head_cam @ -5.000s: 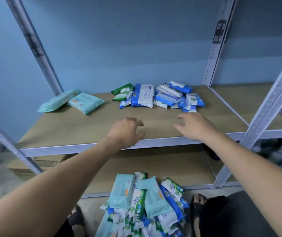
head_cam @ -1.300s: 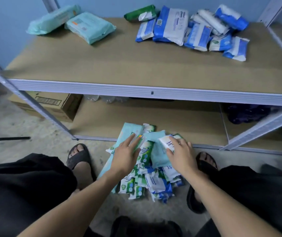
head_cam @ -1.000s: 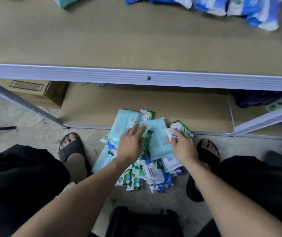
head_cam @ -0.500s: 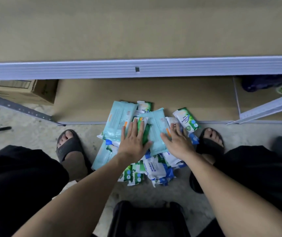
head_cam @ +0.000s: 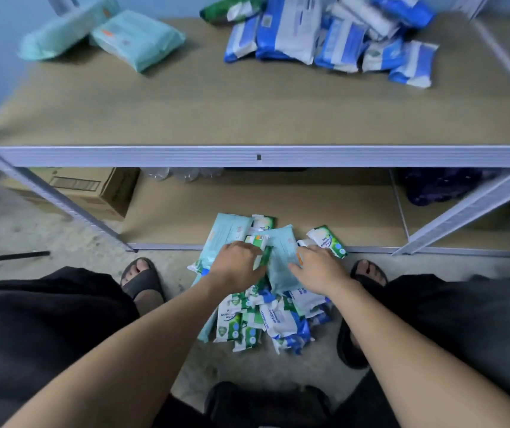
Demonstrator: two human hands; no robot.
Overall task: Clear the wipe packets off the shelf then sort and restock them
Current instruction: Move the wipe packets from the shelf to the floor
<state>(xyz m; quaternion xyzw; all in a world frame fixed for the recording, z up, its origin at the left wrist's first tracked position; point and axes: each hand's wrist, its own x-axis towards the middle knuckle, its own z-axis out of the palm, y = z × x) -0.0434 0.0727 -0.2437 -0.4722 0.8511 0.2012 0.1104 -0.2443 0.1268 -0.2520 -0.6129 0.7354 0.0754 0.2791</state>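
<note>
wipe packets pile [head_cam: 263, 307] on floor between the feet, just in front of bottom shelf edge; mixed teal, green/white, blue/white packs, overlapping. left hand [head_cam: 235, 265] curled down onto a green/white packet [head_cam: 258, 242] at top of pile, fingers bent round it but grip looks loose, can't tell if closed on it. right hand [head_cam: 318, 270] flat, fingers spread, resting on edge of teal pack [head_cam: 281, 261], not gripping. one green pack [head_cam: 328, 240] lies apart at right, touching shelf rail.

step in hand, prob: sorting pile by type. to do well: lift top packs first, one colour per hand; slick film so pinch at edges, don't drag or pile slides; keep sorted groups apart.

middle shelf [head_cam: 247, 118] board, tan, mostly bare at front: two teal packs [head_cam: 136, 38] back left, blue/white heap [head_cam: 340, 35] back right w/ one green. metal frame pale grey. cardboard box [head_cam: 84, 189] low left, bottles behind, dark bundle low right. concrete floor, blue wall.
</note>
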